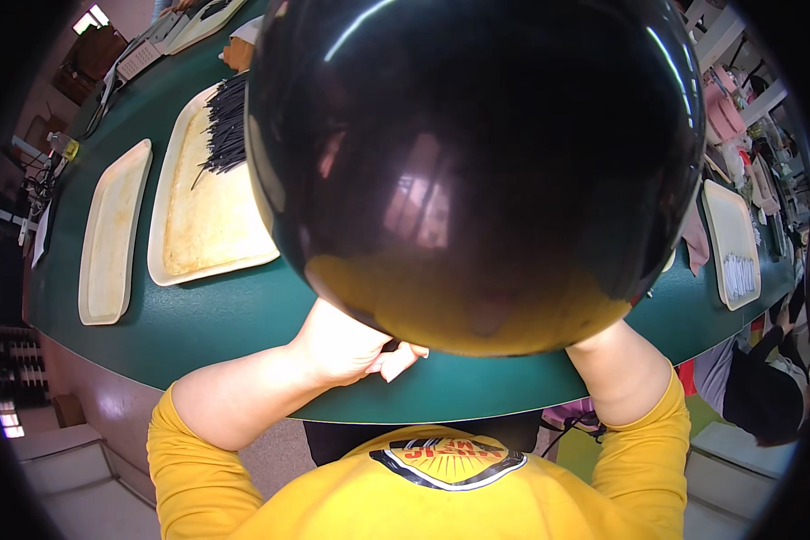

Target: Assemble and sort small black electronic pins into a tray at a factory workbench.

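A large, glossy black dome-shaped thing [486,162] fills the upper middle of the head view and hides most of the work area; I cannot tell its kind. My left hand [360,346] is at its lower left edge over the green table [225,324]. Its fingers are curled closed, and a small dark bit shows at them that I cannot make out. My right forearm runs up behind the dome's lower right edge. My right hand and its fingers are hidden there, so what it holds or touches does not show.
Left of the dome, a large cream tray [173,225] holds a bundle of thin black strips [226,126]. A narrower cream tray [112,243] lies farther left. At the right, another tray [724,207] carries thin white pieces [740,275], with pinkish cloth [696,241] beside it.
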Tool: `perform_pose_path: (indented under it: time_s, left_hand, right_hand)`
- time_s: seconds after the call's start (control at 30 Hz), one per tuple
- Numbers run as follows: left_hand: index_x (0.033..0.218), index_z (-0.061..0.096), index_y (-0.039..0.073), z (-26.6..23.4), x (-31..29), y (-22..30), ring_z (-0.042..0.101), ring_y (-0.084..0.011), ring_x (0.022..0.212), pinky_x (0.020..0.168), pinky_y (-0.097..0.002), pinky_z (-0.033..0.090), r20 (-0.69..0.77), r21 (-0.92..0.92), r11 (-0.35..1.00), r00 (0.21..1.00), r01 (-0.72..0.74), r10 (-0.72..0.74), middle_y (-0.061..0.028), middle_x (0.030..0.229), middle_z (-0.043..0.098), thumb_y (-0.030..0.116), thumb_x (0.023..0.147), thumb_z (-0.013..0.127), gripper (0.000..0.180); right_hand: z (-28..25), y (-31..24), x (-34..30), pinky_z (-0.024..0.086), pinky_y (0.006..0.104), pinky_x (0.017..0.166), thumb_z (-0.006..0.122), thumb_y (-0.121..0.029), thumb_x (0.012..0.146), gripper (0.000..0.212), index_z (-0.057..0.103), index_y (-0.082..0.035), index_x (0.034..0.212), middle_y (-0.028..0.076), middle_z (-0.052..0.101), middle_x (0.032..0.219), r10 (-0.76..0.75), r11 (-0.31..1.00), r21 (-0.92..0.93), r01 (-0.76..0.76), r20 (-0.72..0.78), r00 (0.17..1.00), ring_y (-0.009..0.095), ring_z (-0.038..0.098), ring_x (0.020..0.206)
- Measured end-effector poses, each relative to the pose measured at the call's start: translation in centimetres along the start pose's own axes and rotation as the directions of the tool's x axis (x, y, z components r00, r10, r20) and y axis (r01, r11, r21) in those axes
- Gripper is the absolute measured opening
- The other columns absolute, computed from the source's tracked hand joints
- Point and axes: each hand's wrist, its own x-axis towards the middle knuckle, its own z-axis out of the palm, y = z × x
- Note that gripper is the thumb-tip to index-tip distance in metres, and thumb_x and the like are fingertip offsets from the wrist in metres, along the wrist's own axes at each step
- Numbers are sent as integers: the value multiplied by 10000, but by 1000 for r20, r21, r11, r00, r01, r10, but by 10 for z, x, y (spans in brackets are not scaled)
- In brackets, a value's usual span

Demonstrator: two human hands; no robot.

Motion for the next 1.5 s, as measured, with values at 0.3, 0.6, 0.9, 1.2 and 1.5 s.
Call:
perform_pose_path:
  time_s: [0.3, 0.6, 0.9, 1.2, 1.5]
  left_hand:
    - [780, 558, -35, -11, -5, 0, 456, -120, 367, 333, -197, 301, 174, -472, 868, 982, 153, -79, -103, 595, 537, -16, 787, 546, 24]
    - [939, 526, -24, -19, -6, -6, 490, -122, 402, 339, -201, 303, 95, -133, 982, 984, -135, 148, -90, 618, 543, -24, 793, 543, 147]
    - [780, 548, -31, -26, -9, -3, 494, -116, 422, 362, -218, 356, -64, 137, 976, 982, -166, 176, -79, 579, 531, -109, 750, 495, 99]
    - [779, 564, -30, -29, -16, -6, 515, -108, 478, 420, -212, 393, -134, 428, 850, 908, -308, 396, -72, 675, 574, -131, 664, 541, 155]
    - [839, 592, -27, 9, -16, -4, 455, -68, 433, 408, -171, 370, -131, 464, 846, 925, -261, 357, -56, 670, 575, 45, 867, 513, 110]
  right_hand:
    - [29, -12, 20, 458, 252, 783, 567, 50, 769, 278, 530, 75, 1043, 127, 590, 1007, 197, 905, 363, -223, 107, 975, 143, 563, 919]
    - [33, -20, 14, 490, 277, 715, 455, 74, 794, 174, 492, 73, 964, 150, 598, 866, 278, 819, 544, -182, -99, 956, 173, 603, 755]
    - [33, -15, 20, 366, 230, 472, 529, 38, 716, 53, 497, 25, 757, 52, 488, 628, -101, 907, -421, 17, -176, 979, 96, 470, 523]
    - [48, -16, 23, 341, 219, 446, 536, 61, 651, 79, 491, 33, 709, 53, 492, 588, -196, 881, -470, 48, -272, 942, 74, 410, 459]
    - [25, -43, 7, 477, 249, 653, 436, 59, 783, 56, 444, 40, 835, 133, 589, 742, 103, 994, -28, -105, -71, 992, 156, 594, 699]
